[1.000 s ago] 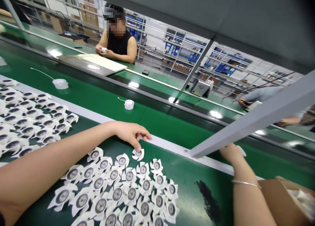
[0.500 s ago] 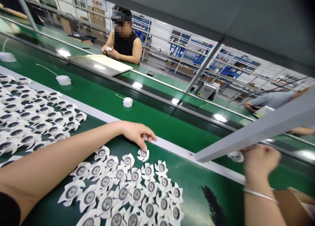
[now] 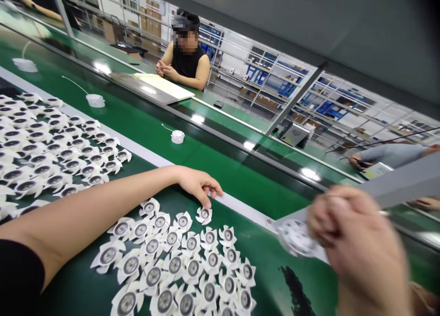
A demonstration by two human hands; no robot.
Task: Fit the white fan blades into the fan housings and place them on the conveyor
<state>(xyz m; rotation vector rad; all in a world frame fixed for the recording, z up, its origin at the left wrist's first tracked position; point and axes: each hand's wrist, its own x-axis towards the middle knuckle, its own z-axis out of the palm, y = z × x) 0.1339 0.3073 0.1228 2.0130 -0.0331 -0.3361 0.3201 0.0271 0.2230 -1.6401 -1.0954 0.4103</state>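
My left hand [image 3: 197,183] rests on the pale rail at the belt's edge. Its fingers are loosely bent and apart, and the thumb tip touches a small white fan wheel [image 3: 205,216] with a grey hub. Just in front of that arm lie several more white fan wheels [image 3: 175,264], hubs up, on the green surface. On the right, my right hand [image 3: 347,219], smeared by motion, has its fingers closed on a round white plastic housing [image 3: 297,238] with holes in its face. The grip point itself is hidden behind the fingers.
White housings with thin leads [image 3: 178,136] sit along the green belt [image 3: 144,128]. Another group of fan wheels [image 3: 55,146] lies at left. A slanting grey post [image 3: 405,178] stands behind my right hand. Opposite, a person [image 3: 187,54] sits behind a pale board [image 3: 165,87].
My right hand has come from beyond the post towards me and to the left, bringing the white housing over the rail. My left hand keeps its place at the fan wheel.
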